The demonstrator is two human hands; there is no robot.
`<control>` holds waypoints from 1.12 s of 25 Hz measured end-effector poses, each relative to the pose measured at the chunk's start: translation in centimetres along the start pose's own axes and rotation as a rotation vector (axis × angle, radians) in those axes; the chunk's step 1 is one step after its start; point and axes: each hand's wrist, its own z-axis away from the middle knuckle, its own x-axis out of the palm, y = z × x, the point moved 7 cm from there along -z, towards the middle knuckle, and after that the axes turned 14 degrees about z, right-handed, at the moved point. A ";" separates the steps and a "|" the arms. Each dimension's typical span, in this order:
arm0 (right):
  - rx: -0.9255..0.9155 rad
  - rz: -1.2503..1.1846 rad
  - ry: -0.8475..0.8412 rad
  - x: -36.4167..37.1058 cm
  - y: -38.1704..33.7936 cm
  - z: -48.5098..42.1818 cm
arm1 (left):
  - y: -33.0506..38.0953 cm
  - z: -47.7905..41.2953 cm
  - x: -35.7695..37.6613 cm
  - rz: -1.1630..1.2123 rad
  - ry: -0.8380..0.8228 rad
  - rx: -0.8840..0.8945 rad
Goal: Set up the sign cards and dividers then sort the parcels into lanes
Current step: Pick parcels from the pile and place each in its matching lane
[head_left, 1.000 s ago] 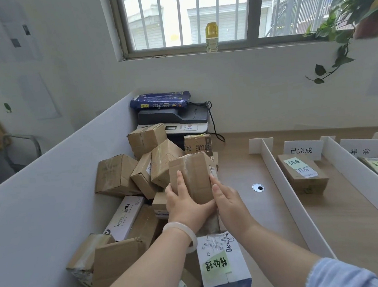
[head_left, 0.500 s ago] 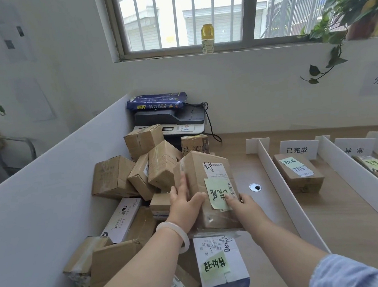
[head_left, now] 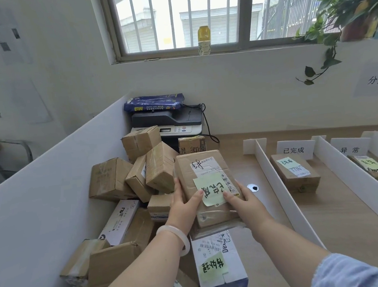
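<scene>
A brown parcel point(head_left: 208, 164) is held in both hands over the near edge of a heap of cartons point(head_left: 140, 170) on a wooden desk point(head_left: 261, 251), its labelled face turned up to the camera. The left hand point(head_left: 184, 207) grips the parcel's left edge and the right hand point(head_left: 245, 202) its right edge. Their fingers curl out of sight behind the cardboard, and each thumb presses the front at opposite sides of a handwritten green sticky note point(head_left: 210, 190) (stuck partly over the shipping label).

Directly below lies a white-and-blue box point(head_left: 219, 262) bearing its own green note. A tall white partition point(head_left: 40, 202) hems in the heap on the left, and a printer point(head_left: 170, 119) stands behind it.

To the right of the hands, a strip of bare desktop with a round grommet point(head_left: 253, 187) runs up to the first white divider point(head_left: 278, 185). Beyond that divider, a lane headed by a sign card point(head_left: 295, 150) holds one noted parcel point(head_left: 296, 175) at its far end, with bare wood nearer the camera. A second divider point(head_left: 356, 183) walls off a further lane, which has its own card point(head_left: 349, 148) and parcel point(head_left: 373, 168).
</scene>
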 end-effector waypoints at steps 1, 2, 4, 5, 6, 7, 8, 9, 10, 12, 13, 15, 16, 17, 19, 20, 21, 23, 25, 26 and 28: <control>-0.009 0.002 -0.006 -0.1 0.0 0.0 | -0.1 0.1 0.2 0.005 -0.008 -0.014; -0.023 0.004 -0.005 -0.3 -0.1 0.0 | -0.2 0.0 0.3 0.013 -0.014 -0.025; -0.066 0.037 -0.003 -0.7 -0.5 0.0 | 0.3 0.0 -0.1 0.002 0.006 -0.016; -0.083 0.073 -0.016 -0.8 -0.7 0.0 | 0.9 0.0 -0.5 -0.027 0.041 -0.001; -0.096 0.101 -0.045 -0.8 -0.8 0.1 | 1.4 -0.1 -1.0 -0.061 0.081 0.019; -0.103 0.126 -0.075 -0.8 -0.9 0.1 | 2.0 0.0 -1.5 -0.096 0.114 0.039; -0.105 0.137 -0.095 -0.8 -1.0 0.2 | 2.2 -0.1 -1.9 -0.124 0.143 0.062; -0.105 0.144 -0.100 -0.9 -1.2 0.2 | 2.2 -0.2 -2.2 -0.136 0.171 0.076; -0.106 0.147 -0.090 -1.0 -1.3 0.1 | 2.0 -0.3 -2.4 -0.122 0.186 0.084; -0.111 0.187 -0.012 -1.6 -1.8 0.0 | 1.8 -0.1 -2.5 -0.057 0.205 0.083; -0.111 0.213 0.047 -2.0 -1.9 0.0 | 1.8 0.2 -2.5 -0.037 0.227 0.087; -0.084 0.212 0.158 -2.8 -1.7 -0.1 | 1.7 0.2 -2.7 0.011 0.286 0.104; -0.060 0.180 0.186 -3.0 -1.4 0.0 | 1.5 0.0 -2.8 0.039 0.315 0.116; -0.033 0.135 0.184 -2.8 -1.3 0.2 | 1.6 0.2 -2.7 0.074 0.339 0.124; 0.004 0.006 0.102 -1.7 -0.8 0.2 | 1.4 0.5 -2.4 0.151 0.368 0.123; 0.012 -0.032 0.065 -1.2 -0.5 0.1 | 1.2 0.5 -2.2 0.163 0.374 0.116; 0.018 -0.038 0.056 -1.0 -0.4 0.1 | 1.0 0.4 -2.1 0.151 0.371 0.102; 0.017 0.009 0.075 -1.6 -0.4 0.0 | 1.2 0.7 -1.9 0.022 0.351 0.075; 0.006 0.099 0.071 -2.2 -0.6 0.0 | 2.1 1.1 -1.9 -0.278 0.322 0.088; -0.010 0.160 0.054 -2.4 -0.8 0.0 | 2.6 1.2 -1.9 -0.454 0.292 0.116; -0.049 0.273 0.004 -2.4 -1.0 0.2 | 3.4 1.0 -1.4 -0.809 0.185 0.154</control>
